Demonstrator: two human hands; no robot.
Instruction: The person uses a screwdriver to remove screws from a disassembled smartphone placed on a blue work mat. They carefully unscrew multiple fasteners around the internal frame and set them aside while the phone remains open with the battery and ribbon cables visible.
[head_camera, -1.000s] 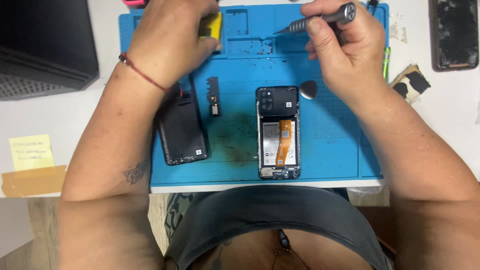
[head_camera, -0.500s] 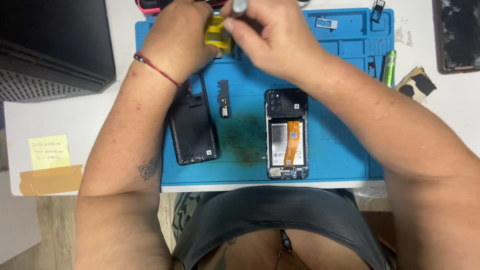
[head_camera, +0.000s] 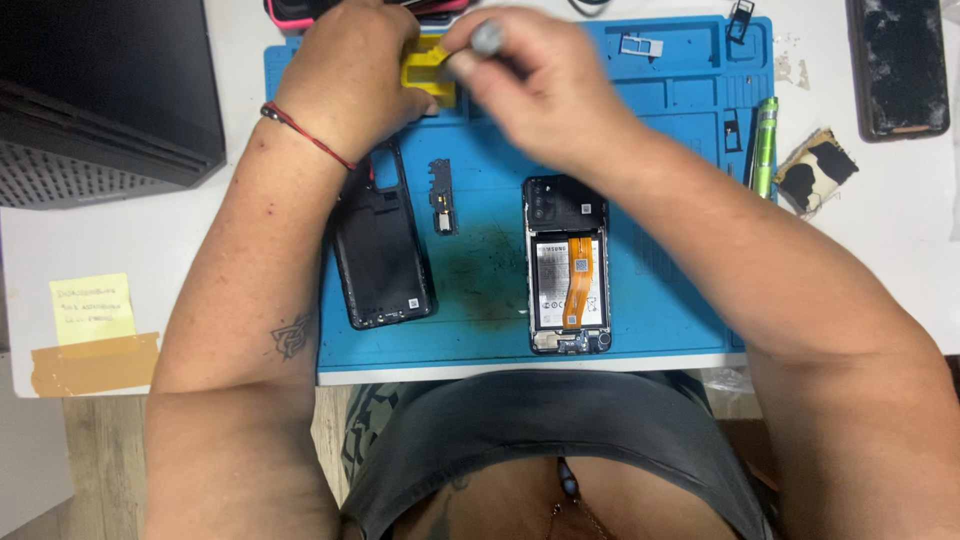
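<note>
Seating the tool at the small yellow plastic box

We steady the box with our left hand; our right hand pinches the grey metal screwdriver upright.

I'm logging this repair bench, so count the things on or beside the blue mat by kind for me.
Opened phone: 1
Back cover: 1
Small black part: 1
Yellow box at the left hand: 1
Grey tool in the right hand: 1
Green pen tool: 1
Cracked phone: 1
Sticky note: 1
Total: 8
</note>
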